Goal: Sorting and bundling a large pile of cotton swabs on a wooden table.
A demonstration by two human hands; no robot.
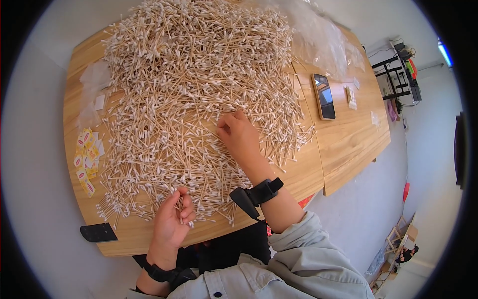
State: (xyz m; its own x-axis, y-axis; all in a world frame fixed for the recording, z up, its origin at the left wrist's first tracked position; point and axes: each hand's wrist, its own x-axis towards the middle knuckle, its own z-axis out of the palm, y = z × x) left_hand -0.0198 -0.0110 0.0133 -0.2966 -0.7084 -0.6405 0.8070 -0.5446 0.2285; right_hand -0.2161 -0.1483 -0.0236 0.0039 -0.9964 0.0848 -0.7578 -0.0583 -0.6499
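A broad, loose heap of cotton swabs (199, 65), with pale wooden sticks and white tips, covers much of the wooden table. Close to the table's near edge, my left hand (169, 219) is closed around a few swabs, whose white tips poke out by the fingers. Farther in, over the middle of the heap, my right hand (241, 139) reaches down with its fingers curled together among the swabs. Whatever its fingertips grip is hidden from view. Black straps with small devices circle both wrists.
Small yellow and white labels (87, 159) lie at the table's left side, below a clear plastic bag (94, 82). Crumpled plastic bags (318, 40) lie at the far right. A phone (323, 97) and a small packet (351, 97) rest on the right part of the table (348, 144).
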